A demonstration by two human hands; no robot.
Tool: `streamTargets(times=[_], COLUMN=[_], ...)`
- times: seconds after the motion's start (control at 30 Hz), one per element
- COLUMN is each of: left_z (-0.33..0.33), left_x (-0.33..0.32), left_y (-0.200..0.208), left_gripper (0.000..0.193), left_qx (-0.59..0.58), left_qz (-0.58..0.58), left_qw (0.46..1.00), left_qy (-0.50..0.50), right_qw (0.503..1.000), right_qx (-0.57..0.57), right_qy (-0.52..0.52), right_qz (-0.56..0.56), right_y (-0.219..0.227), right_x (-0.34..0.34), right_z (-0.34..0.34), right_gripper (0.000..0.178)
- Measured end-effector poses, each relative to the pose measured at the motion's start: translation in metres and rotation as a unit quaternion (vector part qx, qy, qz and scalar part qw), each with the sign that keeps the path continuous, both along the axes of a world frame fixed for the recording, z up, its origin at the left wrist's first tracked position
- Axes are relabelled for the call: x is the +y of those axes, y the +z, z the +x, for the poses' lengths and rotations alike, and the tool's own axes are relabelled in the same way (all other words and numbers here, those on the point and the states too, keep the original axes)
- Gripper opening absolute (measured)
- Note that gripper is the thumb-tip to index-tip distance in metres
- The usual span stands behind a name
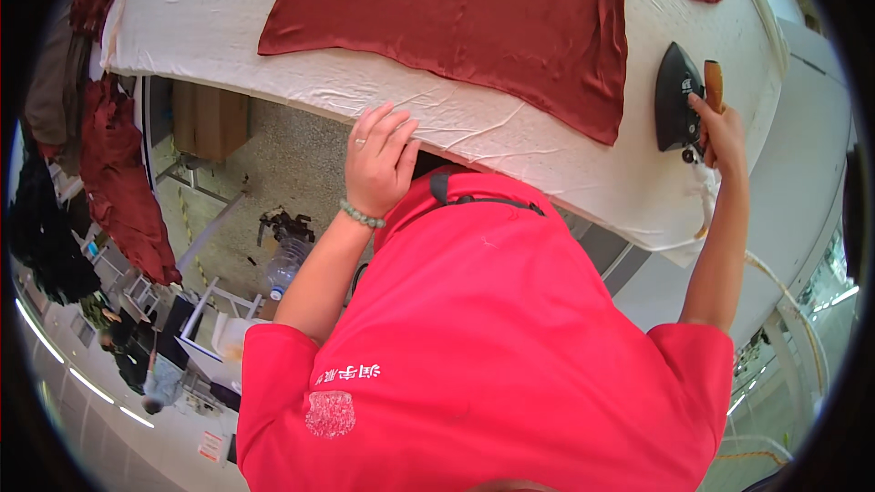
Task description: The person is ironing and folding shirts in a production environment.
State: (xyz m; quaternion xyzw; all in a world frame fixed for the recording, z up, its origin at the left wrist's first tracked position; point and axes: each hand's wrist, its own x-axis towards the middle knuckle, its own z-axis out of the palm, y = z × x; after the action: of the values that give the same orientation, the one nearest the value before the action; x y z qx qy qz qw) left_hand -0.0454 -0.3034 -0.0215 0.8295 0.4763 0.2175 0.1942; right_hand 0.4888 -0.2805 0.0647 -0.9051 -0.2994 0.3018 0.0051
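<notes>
A dark red satin garment (465, 23) lies spread on the white padded ironing table (210, 14), its lower hem toward me. To its right a black iron (675, 96) with a wooden handle (713, 82) rests on the cover. My right hand (723, 132) is closed on the iron's handle. At the table's near edge lies my left hand (381, 150), palm down with fingers stretched out, touching the white cover and apart from the garment. A green bead bracelet circles that wrist.
A hose (775, 282) hangs near the right edge of the table. Dark red cloth (123, 191) hangs at the left. Below the table are a cardboard box (210, 118) and a plastic bottle (284, 269). Other people (150, 369) are far off at lower left.
</notes>
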Motion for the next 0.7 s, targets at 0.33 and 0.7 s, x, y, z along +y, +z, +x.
streamTargets(times=[0.33,0.7], left_z=[-0.026,-0.029], left_x=[0.033,0.224], left_y=[0.021,0.025], left_gripper=[0.016,0.017], left_qx=[-0.078,-0.187], left_qz=[-0.008,-0.048], left_qw=[0.992,0.979], left_qy=[0.094,0.071], right_qw=[0.883,0.959], right_qx=[0.053,0.028], right_qy=[0.466,0.263], right_qz=[0.037,0.097], right_y=[0.000,0.029], right_x=[0.088,0.162], right_z=[-0.264,-0.259], right_gripper=[0.047,0.059])
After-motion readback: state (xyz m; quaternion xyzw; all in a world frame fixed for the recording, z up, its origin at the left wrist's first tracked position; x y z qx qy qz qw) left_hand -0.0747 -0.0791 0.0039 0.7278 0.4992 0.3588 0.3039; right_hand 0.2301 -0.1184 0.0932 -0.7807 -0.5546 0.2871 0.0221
